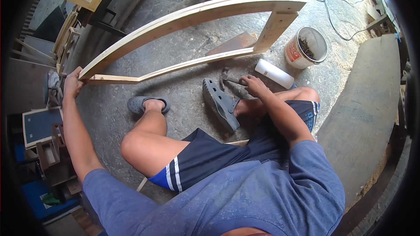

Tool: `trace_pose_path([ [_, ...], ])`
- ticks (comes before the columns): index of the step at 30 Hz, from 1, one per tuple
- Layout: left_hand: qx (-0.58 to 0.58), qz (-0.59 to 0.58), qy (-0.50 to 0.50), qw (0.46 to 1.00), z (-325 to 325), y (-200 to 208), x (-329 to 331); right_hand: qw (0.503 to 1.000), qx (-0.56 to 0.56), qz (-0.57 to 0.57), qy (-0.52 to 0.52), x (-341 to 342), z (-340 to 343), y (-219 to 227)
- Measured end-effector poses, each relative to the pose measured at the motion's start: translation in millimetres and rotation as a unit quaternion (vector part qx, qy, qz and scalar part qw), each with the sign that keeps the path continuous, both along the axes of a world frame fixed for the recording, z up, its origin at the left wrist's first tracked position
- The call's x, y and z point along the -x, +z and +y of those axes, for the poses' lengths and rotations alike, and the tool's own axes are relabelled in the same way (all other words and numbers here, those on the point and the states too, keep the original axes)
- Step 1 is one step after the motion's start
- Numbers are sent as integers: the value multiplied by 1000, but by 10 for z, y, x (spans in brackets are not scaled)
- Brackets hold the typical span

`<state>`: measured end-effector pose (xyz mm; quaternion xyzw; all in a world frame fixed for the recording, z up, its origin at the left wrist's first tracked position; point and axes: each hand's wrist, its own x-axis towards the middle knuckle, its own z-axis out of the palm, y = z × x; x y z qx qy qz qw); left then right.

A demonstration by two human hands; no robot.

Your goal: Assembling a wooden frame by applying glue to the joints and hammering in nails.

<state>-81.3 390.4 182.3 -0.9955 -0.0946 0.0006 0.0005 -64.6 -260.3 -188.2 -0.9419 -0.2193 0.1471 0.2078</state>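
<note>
Pale wood forms the frame [188,14], spanning nine to one o'clock; the left hand [73,84] grips its nine-o'clock end, apparently to steady it. Near twelve, the right hand [255,85] clasps the hammer [224,76] by its handle, presumably for leverage.

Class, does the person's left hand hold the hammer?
No, the right hand grips the hammer, while the left hand holds one end of the wooden frame.
</note>
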Motion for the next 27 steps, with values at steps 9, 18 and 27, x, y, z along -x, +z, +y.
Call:
trace_pose_path([
  [9,68,18,62,996,730,-542,408,801,-517,-162,-253,-897,-471,1284],
  [18,-18,30,121,992,1040,-466,732,872,-460,110,-130,-734,-5,1530],
  [27,-56,-13,52,997,824,-399,643,915,-395,83,-17,-857,542,1526],
])
